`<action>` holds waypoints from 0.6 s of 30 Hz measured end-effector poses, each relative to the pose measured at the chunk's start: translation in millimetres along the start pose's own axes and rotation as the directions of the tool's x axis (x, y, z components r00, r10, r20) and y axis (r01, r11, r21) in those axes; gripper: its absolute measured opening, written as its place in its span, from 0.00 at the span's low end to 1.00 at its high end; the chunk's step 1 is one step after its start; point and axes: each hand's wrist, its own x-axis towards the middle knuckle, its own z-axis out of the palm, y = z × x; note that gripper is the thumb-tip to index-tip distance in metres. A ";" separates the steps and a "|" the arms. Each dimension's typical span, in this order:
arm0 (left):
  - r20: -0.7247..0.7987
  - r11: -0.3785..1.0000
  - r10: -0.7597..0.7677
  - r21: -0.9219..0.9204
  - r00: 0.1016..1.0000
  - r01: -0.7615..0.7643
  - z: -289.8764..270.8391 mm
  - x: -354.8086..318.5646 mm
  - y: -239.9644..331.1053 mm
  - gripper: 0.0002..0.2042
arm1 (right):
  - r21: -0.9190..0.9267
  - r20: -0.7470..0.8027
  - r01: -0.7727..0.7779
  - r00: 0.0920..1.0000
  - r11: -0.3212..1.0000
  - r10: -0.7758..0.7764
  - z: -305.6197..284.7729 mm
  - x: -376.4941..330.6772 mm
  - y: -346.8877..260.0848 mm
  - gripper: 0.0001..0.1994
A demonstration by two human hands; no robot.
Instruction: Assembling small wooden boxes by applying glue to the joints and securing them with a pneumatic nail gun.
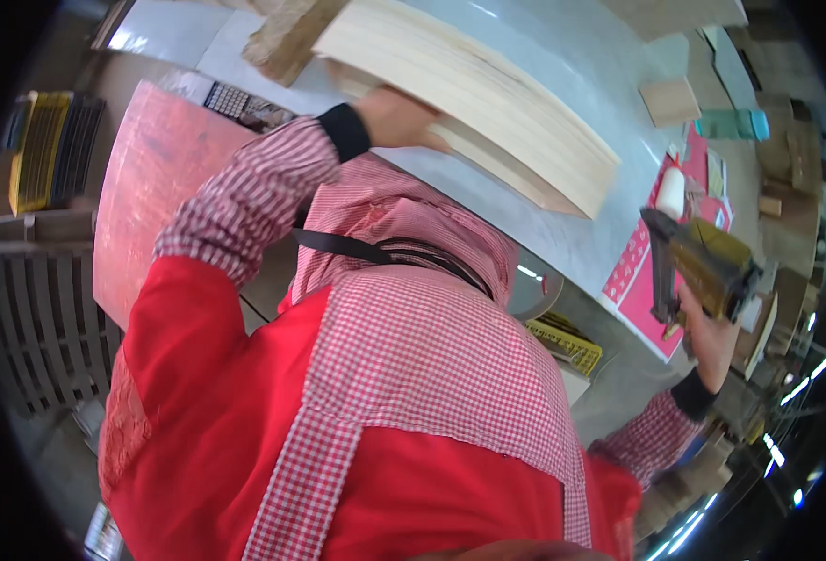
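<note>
A long pale wooden piece (488, 89), which looks like a box of thin boards, stands on the grey-white worktable in front of me. My left hand (399, 117) holds its near side toward the left end, with some fingers hidden behind the wood. Out to the right, my right hand (709, 337) is wrapped around the handle of a nail gun (707, 266), dark with a brownish-yellow body. The nail gun is held above the pink printed sheet (630, 292) at the table's right end, apart from the wooden piece.
A white bottle (672, 194) with a red tip and a clear bottle with a teal cap (732, 125) are at the right, near a small board (670, 102). A rough wooden block (287, 39) touches the left end. A reddish panel (156, 182) lies at my left.
</note>
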 end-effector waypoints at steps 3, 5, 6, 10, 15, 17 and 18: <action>-0.077 0.980 0.165 -0.102 0.983 -0.172 27.4 35.1 24.3 0.35 | -0.015 -0.073 -0.102 0.992 0.995 0.100 -3.9 -9.9 4.5 0.14; -0.127 0.978 0.161 -0.117 0.979 -0.176 51.6 53.7 67.4 0.32 | -0.057 -0.082 -0.195 0.978 0.979 0.190 -6.1 -10.5 -3.3 0.14; -0.139 0.976 0.135 -0.150 0.981 -0.155 55.9 65.8 94.5 0.30 | -0.084 -0.102 -0.254 0.964 0.964 0.245 -7.9 -11.1 -9.8 0.14; -0.384 0.977 0.060 -0.166 0.922 -0.132 45.1 55.7 151.5 0.23 | -0.160 -0.058 -0.205 0.979 0.966 0.198 -8.4 1.0 -32.2 0.16; -0.334 0.799 0.059 -0.550 0.941 -0.246 6.2 -27.7 106.3 0.13 | -0.316 -0.113 -0.018 0.993 0.949 -0.019 -10.5 3.6 -31.4 0.17; -0.445 0.744 -0.091 -0.626 0.891 -0.236 -14.7 -42.6 82.1 0.17 | -0.316 -0.072 -0.008 0.997 0.949 -0.016 -7.4 7.6 -43.2 0.20; -0.546 0.771 -0.148 -0.586 0.824 -0.249 -19.1 -43.3 68.7 0.20 | -0.322 -0.049 0.004 0.999 0.947 -0.021 -4.6 11.4 -49.7 0.21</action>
